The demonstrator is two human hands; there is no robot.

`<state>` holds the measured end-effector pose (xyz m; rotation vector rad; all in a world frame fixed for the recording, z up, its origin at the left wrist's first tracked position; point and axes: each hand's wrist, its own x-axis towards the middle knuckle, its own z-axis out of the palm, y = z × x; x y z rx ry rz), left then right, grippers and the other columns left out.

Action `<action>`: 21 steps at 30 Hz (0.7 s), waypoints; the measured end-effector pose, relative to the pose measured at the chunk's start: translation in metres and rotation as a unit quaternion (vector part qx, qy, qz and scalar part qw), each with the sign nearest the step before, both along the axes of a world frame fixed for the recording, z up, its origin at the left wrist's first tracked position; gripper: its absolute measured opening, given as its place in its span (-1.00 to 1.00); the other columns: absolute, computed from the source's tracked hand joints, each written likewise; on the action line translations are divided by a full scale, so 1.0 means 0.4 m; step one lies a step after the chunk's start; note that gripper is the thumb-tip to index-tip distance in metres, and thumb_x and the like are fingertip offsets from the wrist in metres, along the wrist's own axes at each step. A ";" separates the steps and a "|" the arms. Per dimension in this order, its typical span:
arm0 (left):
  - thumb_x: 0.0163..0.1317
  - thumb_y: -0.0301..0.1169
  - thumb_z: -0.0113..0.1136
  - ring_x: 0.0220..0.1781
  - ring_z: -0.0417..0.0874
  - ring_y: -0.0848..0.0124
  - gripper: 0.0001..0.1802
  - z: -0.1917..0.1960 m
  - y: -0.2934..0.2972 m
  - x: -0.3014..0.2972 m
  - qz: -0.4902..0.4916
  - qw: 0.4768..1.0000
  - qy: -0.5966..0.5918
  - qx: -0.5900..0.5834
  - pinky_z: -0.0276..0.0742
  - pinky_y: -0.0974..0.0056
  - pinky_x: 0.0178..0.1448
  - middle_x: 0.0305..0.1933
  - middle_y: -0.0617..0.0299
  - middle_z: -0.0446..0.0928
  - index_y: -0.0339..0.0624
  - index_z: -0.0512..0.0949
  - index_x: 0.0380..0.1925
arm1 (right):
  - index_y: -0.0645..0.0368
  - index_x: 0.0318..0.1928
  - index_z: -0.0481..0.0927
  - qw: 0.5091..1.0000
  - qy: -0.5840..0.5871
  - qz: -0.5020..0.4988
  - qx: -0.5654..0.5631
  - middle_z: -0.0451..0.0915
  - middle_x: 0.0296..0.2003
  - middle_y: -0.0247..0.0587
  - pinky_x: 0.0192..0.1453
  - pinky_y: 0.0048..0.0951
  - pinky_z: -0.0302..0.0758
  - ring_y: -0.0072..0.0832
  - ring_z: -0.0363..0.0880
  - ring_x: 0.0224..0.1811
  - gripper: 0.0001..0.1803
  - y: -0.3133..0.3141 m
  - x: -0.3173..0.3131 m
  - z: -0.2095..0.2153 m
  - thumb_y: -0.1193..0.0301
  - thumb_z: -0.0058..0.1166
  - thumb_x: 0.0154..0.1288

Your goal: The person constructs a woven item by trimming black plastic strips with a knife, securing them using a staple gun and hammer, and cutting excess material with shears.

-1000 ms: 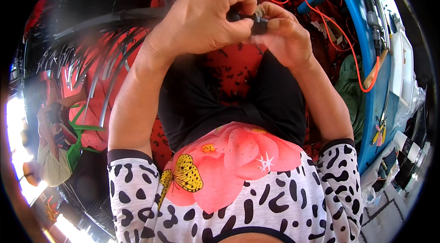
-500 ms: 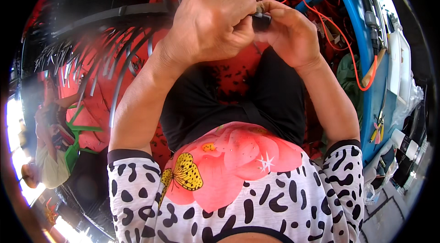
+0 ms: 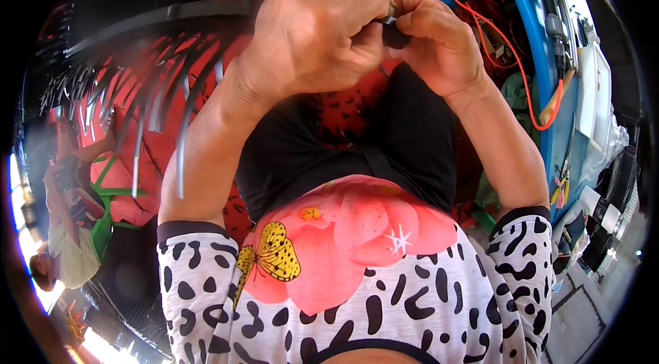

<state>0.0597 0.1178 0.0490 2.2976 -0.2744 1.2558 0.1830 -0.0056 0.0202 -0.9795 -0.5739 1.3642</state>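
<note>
Close together at the upper middle are my left hand (image 3: 319,28) and my right hand (image 3: 439,38). Between them shows a small black piece (image 3: 396,36), dark and smooth; its kind I cannot make out. My right hand pinches it between thumb and fingers. The left hand's fingers are curled closed right beside it, and what they hold is mostly hidden behind the knuckles. A dark grey curved bar (image 3: 171,15) runs leftward from behind my left wrist. Many thin black strips (image 3: 180,151) dangle from around it, some in front of my left forearm.
On the right stands a blue table (image 3: 542,41) bearing a corded tool (image 3: 555,28) with an orange cable (image 3: 525,89), plus white plastic. Another person (image 3: 72,254) sits at the left by a green-framed chair (image 3: 103,209). Small black scraps litter the red floor (image 3: 343,117).
Both hands have shifted slightly upward, still together on the black piece. The hanging strips have swung a little, and the whole view has tilted slightly.
</note>
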 end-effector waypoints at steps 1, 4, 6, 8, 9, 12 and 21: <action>-0.31 -0.74 0.10 -0.52 0.50 0.16 -0.79 0.000 0.002 -0.001 0.001 1.000 0.000 -0.002 0.43 0.23 -0.50 -0.55 0.11 0.40 -0.24 0.36 -0.65 | 0.13 -0.33 0.54 1.000 0.000 0.001 -0.002 0.50 -0.35 -0.43 -0.19 -0.38 0.49 -0.64 0.43 -0.26 -0.90 0.001 0.000 -0.002 0.46 -0.01 0.13; -0.32 -0.73 0.11 -0.51 0.50 0.15 -0.79 0.002 0.008 -0.002 -0.001 1.000 0.005 -0.005 0.44 0.22 -0.48 -0.55 0.10 0.40 -0.24 0.37 -0.64 | 0.12 -0.34 0.53 1.000 0.005 -0.001 0.012 0.50 -0.34 -0.46 -0.19 -0.38 0.49 -0.66 0.44 -0.26 -0.93 0.003 0.003 -0.008 0.46 0.01 0.14; -0.34 -0.72 0.13 -0.50 0.50 0.13 -0.78 0.005 0.012 0.000 -0.010 1.000 0.002 0.014 0.45 0.21 -0.46 -0.54 0.08 0.40 -0.25 0.37 -0.63 | 0.11 -0.35 0.52 1.000 0.010 0.006 0.013 0.50 -0.33 -0.47 -0.20 -0.38 0.49 -0.68 0.44 -0.26 -0.95 0.005 0.005 -0.007 0.46 0.04 0.14; -0.34 -0.72 0.13 -0.49 0.50 0.13 -0.78 0.004 0.014 -0.001 -0.016 1.000 0.008 0.004 0.46 0.21 -0.45 -0.54 0.08 0.40 -0.25 0.38 -0.62 | 0.10 -0.34 0.52 1.000 0.010 0.007 0.005 0.51 -0.32 -0.48 -0.19 -0.39 0.49 -0.68 0.44 -0.25 -0.95 0.004 0.006 -0.007 0.46 0.04 0.14; -0.35 -0.72 0.14 -0.49 0.50 0.12 -0.77 0.004 0.015 -0.002 -0.022 1.000 0.013 -0.004 0.46 0.21 -0.43 -0.54 0.08 0.39 -0.26 0.38 -0.62 | 0.10 -0.34 0.52 1.000 0.010 0.008 -0.001 0.51 -0.30 -0.49 -0.19 -0.40 0.49 -0.69 0.45 -0.23 -0.94 0.003 0.007 -0.007 0.45 0.04 0.14; -0.36 -0.71 0.16 -0.49 0.49 0.12 -0.76 0.004 0.018 -0.007 -0.017 1.000 0.011 0.003 0.46 0.20 -0.42 -0.54 0.08 0.39 -0.25 0.38 -0.61 | 0.24 -0.24 0.50 1.000 -0.009 0.007 -0.005 0.48 -0.34 -0.39 -0.22 -0.51 0.41 -0.64 0.44 -0.31 -0.83 0.006 -0.001 0.004 0.49 -0.02 0.13; -0.18 -0.39 0.32 -0.52 0.44 0.20 -0.77 0.028 0.005 -0.068 0.124 0.965 0.195 0.127 0.37 0.15 -0.31 -0.55 0.16 0.39 -0.19 0.46 -0.55 | 0.28 -0.24 0.50 0.999 -0.031 -0.006 0.006 0.50 -0.33 -0.33 -0.20 -0.36 0.52 -0.58 0.50 -0.30 -0.78 -0.010 0.016 -0.024 0.45 0.03 0.09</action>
